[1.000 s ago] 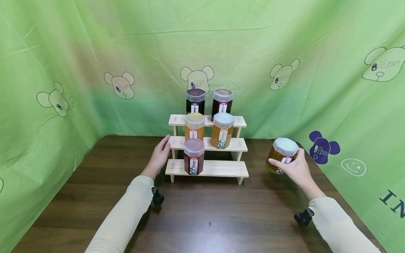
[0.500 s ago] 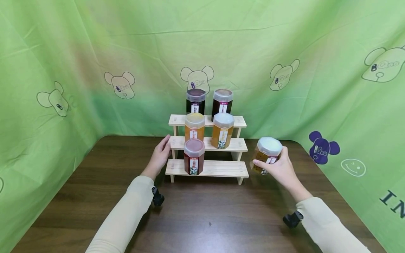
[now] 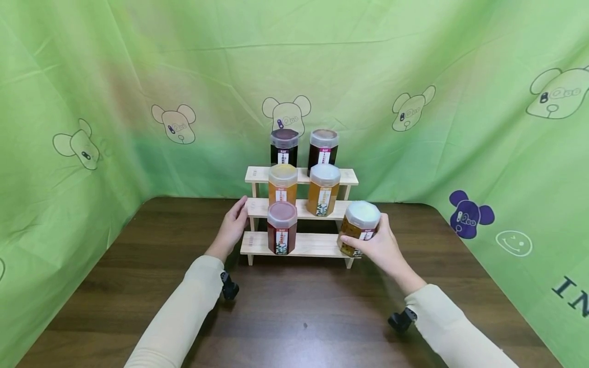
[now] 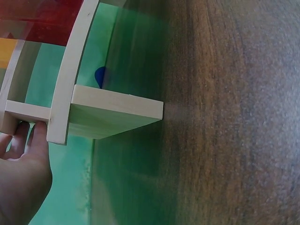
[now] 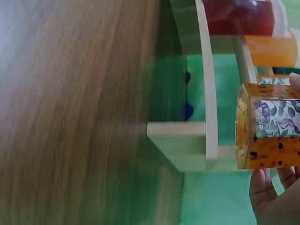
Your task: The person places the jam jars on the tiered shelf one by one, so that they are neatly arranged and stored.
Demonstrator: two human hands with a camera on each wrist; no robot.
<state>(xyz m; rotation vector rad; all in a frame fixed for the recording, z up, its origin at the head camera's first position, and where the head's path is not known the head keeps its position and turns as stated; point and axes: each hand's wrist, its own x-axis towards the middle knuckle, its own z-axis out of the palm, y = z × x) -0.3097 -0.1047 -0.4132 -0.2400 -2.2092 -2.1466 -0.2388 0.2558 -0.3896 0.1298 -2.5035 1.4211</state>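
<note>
My right hand (image 3: 378,247) grips a hexagonal jar (image 3: 358,225) of amber jam with dark seeds and a pale lid. The jar is slightly tilted over the right end of the bottom tier of a wooden step rack (image 3: 322,246). In the right wrist view a gap shows between the jam jar's base (image 5: 243,126) and that tier. My left hand (image 3: 230,230) holds the rack's left side at the end of the middle tier. Its fingertips (image 4: 41,127) touch the side support in the left wrist view. A red jar (image 3: 282,230) stands on the bottom tier's left half.
Two orange-yellow jars, left (image 3: 282,179) and right (image 3: 324,190), stand on the middle tier. Dark jars, left (image 3: 284,145) and right (image 3: 323,148), occupy the top tier. The rack stands on a brown wooden table (image 3: 294,317) before a green cloth (image 3: 211,76).
My right hand has carried the seeded jam jar leftward, from the table's right side to over the bottom tier's right end. My left hand has stayed at the rack.
</note>
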